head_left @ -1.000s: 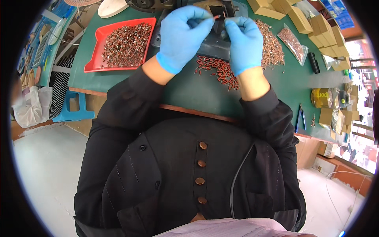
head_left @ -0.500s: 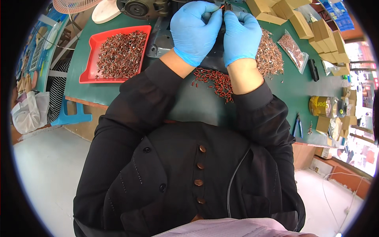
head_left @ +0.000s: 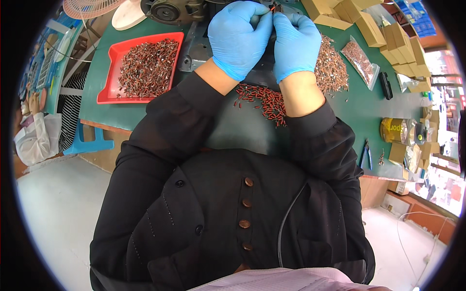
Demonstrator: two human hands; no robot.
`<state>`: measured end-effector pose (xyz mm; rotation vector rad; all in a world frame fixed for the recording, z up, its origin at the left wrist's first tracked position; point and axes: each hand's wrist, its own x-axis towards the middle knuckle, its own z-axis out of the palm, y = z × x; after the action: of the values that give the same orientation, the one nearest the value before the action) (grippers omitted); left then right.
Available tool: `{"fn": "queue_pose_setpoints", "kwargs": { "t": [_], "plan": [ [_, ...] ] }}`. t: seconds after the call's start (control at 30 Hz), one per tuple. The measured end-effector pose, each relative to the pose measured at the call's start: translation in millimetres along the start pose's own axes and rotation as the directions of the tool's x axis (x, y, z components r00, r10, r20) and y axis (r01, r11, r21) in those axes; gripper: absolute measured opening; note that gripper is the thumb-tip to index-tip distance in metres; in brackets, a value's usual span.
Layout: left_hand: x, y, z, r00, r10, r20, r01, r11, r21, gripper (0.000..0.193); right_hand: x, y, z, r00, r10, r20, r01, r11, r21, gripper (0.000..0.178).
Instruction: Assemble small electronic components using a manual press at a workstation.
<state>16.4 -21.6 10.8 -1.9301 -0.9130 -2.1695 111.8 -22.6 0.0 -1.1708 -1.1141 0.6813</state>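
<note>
Both my hands wear blue gloves and meet at the dark metal machine point(head_left: 196, 53) at the top of the view. My left hand point(head_left: 240, 41) is closed in a pinch on a small red part point(head_left: 273, 8), of which only a bit shows at the fingertips. Right beside it, my right hand point(head_left: 297, 48) is also closed, thumb and finger together by the machine's working point; what they hold, if anything, is hidden. Below the hands lies a loose pile of small red cylindrical parts point(head_left: 267, 102). Past my right wrist spreads a heap of small copper-and-silver metal pieces point(head_left: 331, 68).
A red tray point(head_left: 109, 92) full of small red-and-silver pieces stands at left on the green table point(head_left: 242, 128). To the right are a clear bag of parts point(head_left: 358, 60), a black tool point(head_left: 386, 86), blue-handled pliers point(head_left: 366, 155) and cardboard boxes point(head_left: 400, 46). A round motor point(head_left: 167, 10) sits behind.
My right fingertips have shifted slightly left, closer to the left ones. The left hand has barely moved and keeps its pinch on the red part.
</note>
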Motion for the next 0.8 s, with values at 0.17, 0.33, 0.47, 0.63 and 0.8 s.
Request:
{"fn": "queue_pose_setpoints", "kwargs": {
  "t": [0.17, 0.33, 0.47, 0.63, 0.8],
  "plan": [
    [4.7, 12.4, -10.4, 0.977, -0.173, 0.125, 0.151, 0.975, 0.164, 0.007, -5.4, -3.7, 2.1, 1.0, 0.015, 0.015, -0.016, 0.998, 0.059, 0.019],
    [-8.8, 8.0, -18.0, 0.896, -0.374, 0.24, 0.357, 0.927, 0.112, 0.011, -24.3, -8.2, -3.6, 0.978, 0.154, 0.139, -0.198, 0.892, 0.407, 0.013],
    [-17.0, 22.6, -41.2, 0.853, -0.454, 0.257, 0.46, 0.887, 0.039, 0.01, -57.7, -20.0, -28.0, 0.96, 0.199, 0.196, -0.262, 0.885, 0.385, 0.014],
    [-13.4, 58.2, -83.8, 0.408, -0.697, 0.589, 0.885, 0.143, -0.443, 0.01, -87.3, -31.1, -66.6, 0.95, 0.243, 0.196, -0.29, 0.92, 0.265, 0.013],
    [-23.3, 79.9, -108.6, 0.285, -0.624, 0.728, 0.887, -0.115, -0.446, 0.013, -112.9, -26.3, -97.2, 0.944, 0.249, 0.217, -0.298, 0.924, 0.238, 0.012]
  ]
}}
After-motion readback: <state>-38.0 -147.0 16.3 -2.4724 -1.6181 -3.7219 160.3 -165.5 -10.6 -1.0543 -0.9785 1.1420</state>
